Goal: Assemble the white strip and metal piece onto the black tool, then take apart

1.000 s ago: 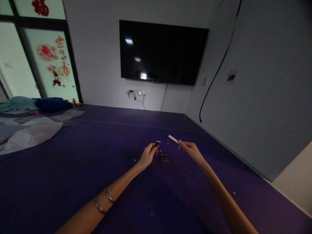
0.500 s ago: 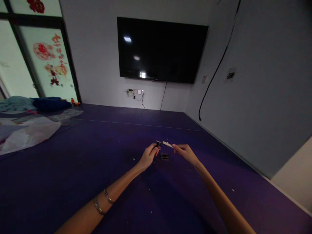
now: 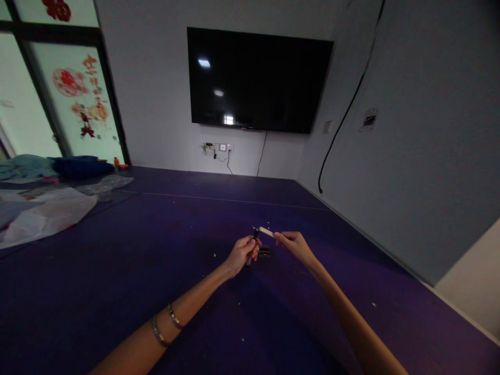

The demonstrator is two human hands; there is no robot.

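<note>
Both my arms reach out over a dark purple floor (image 3: 156,271). My left hand (image 3: 242,252) is closed round a small black tool (image 3: 254,234) whose tip sticks up above the fingers. My right hand (image 3: 294,244) pinches a short pale stick (image 3: 267,232) and holds its end against the tip of the black tool. A small dark block (image 3: 264,252) lies on the floor just beneath and between the two hands. Two bracelets (image 3: 166,323) circle my left wrist.
A large black television (image 3: 258,78) hangs on the far wall above a socket strip (image 3: 219,148). Crumpled pale sheets (image 3: 42,213) and blue cushions (image 3: 78,165) lie at the left by a glass door. A grey wall (image 3: 422,156) runs along the right. Small white crumbs dot the floor.
My right hand has swung left with the pale stick until its end meets the black tool. My left hand has closed more tightly round the tool and dropped slightly.
</note>
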